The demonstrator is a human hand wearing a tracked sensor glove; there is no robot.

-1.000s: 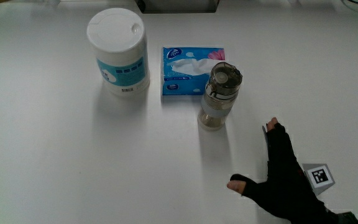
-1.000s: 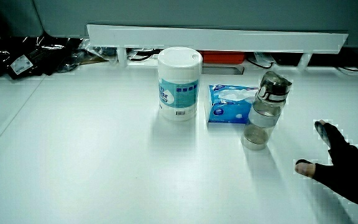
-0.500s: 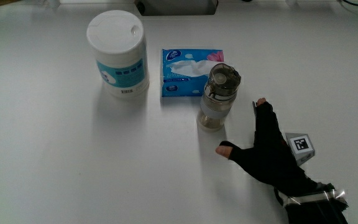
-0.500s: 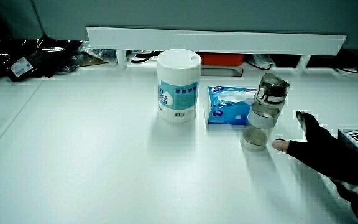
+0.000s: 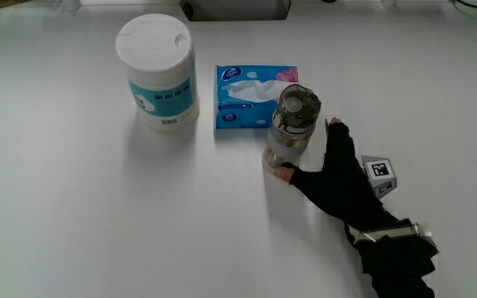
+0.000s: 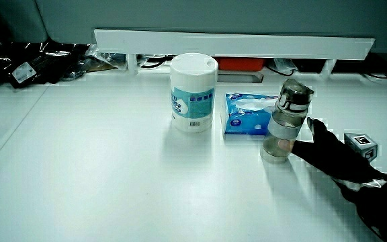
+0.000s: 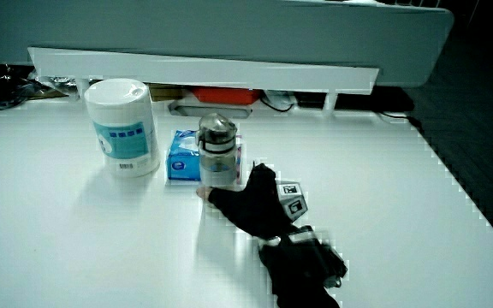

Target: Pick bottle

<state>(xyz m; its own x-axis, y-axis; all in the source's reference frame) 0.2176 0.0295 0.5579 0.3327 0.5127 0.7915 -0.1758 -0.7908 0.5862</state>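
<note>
Standing bottle (image 5: 292, 128), hand (image 5: 338, 175) open, touching base

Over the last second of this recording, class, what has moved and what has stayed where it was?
The hand has slid across the table toward the bottle, from well clear of it to right beside it, thumb at its base and fingers spread open alongside. It has not closed on the bottle yet. The bottle, the wipes canister and the tissue pack stayed put.
</note>
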